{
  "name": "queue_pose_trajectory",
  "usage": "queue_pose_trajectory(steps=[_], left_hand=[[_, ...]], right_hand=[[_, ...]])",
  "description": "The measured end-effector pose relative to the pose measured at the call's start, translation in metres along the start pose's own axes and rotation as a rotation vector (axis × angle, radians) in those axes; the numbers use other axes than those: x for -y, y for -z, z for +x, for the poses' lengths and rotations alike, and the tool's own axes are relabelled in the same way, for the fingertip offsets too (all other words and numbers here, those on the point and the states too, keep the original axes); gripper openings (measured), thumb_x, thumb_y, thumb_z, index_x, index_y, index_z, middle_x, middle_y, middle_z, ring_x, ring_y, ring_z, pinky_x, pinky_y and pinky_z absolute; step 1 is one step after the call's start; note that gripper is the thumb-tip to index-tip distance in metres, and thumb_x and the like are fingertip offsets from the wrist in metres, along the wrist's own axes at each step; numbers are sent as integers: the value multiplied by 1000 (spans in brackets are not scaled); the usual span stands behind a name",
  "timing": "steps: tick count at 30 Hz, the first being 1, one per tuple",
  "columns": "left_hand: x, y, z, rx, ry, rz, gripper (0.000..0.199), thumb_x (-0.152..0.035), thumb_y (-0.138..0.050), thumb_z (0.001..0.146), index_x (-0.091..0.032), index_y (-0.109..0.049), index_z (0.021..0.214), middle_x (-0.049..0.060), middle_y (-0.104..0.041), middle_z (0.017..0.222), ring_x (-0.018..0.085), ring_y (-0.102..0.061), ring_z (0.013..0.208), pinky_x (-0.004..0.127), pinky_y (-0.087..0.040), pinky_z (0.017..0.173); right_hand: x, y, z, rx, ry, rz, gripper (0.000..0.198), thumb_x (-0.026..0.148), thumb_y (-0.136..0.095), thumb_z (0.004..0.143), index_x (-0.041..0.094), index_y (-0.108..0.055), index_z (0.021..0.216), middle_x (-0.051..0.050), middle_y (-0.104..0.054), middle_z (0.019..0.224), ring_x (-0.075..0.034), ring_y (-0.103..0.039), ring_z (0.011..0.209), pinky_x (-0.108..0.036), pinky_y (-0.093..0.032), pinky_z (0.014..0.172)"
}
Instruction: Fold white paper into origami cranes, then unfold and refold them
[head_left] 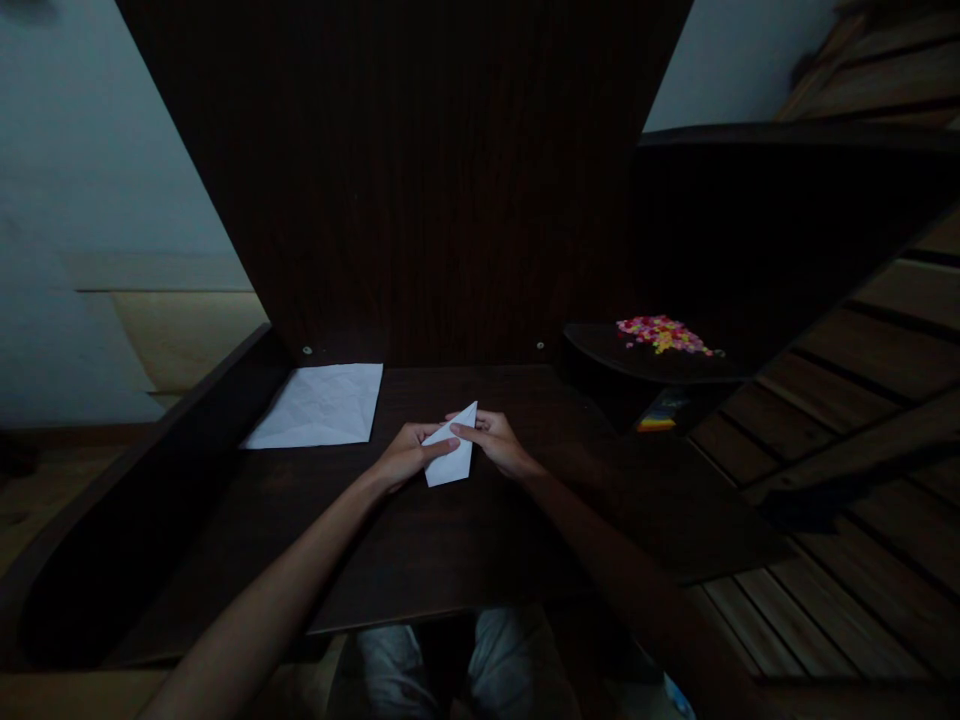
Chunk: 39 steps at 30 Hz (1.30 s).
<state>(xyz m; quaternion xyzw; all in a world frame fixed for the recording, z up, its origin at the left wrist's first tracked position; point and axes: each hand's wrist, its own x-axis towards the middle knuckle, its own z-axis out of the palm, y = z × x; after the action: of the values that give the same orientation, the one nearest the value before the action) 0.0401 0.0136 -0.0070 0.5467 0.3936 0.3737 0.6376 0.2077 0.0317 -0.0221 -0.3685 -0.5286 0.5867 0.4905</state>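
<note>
Between my two hands is a small piece of folded white paper [453,464], with a pointed corner sticking up at its upper right. My left hand [407,456] grips its left side, thumb lying across the front and fingers behind. On the right side my right hand [501,443] pinches it, the thumb pressing near the upper edge. Both hands are just above the dark wooden desk [420,560]; whether they rest on it I cannot tell. To the left lies a larger sheet of white paper [322,405] with crease lines over it.
A raised side panel [150,500] bounds the desk on the left, and a tall dark back panel [420,200] stands behind. On a small shelf [600,345] at the right sits a heap of tiny pink, red and yellow pieces [664,334]. Wooden slats [862,400] lie beyond.
</note>
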Motion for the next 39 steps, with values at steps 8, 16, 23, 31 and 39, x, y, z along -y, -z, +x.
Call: queue_pose_trajectory(steps=[8, 16, 23, 31, 39], left_hand=[[-2, 0, -1, 8, 34, 43, 40, -42, -82, 57, -11, -70, 81, 2, -64, 68, 13, -55, 58, 22, -38, 53], [-3, 1, -2, 101, 28, 23, 38, -38, -81, 61, -12, -70, 86, 2, -67, 73, 13, -58, 64, 22, -41, 59], [-4, -1, 0, -38, -6, -13, 46, -38, -84, 55, -11, -70, 90, 3, -69, 74, 14, -60, 63, 23, -43, 58], [-1, -1, 1, -89, -21, -26, 44, -43, -81, 60, -12, -72, 89, 4, -71, 75, 15, -61, 63, 23, -44, 59], [7, 2, 7, -77, -46, -52, 42, -53, -71, 69, -12, -74, 79, 6, -70, 70, 18, -62, 65, 26, -44, 63]], right_hand=[[12, 4, -1, -60, 0, 72, 33, 48, -70, 71, 17, -75, 80, -7, -75, 81, -21, -69, 79, -32, -50, 76], [15, 5, -3, -116, -9, 109, 39, 52, -66, 73, 15, -75, 78, -9, -74, 76, -22, -69, 78, -32, -48, 75], [13, 5, 1, -194, 6, 128, 41, 54, -72, 66, 15, -74, 79, -9, -74, 79, -22, -69, 79, -30, -49, 69], [10, 4, -1, -132, -37, 79, 35, 32, -86, 49, 15, -73, 77, -7, -75, 79, -20, -68, 69, -32, -51, 68], [7, 7, 2, -198, 15, 62, 29, 42, -78, 61, 14, -70, 67, -3, -69, 65, -14, -59, 59, -26, -43, 57]])
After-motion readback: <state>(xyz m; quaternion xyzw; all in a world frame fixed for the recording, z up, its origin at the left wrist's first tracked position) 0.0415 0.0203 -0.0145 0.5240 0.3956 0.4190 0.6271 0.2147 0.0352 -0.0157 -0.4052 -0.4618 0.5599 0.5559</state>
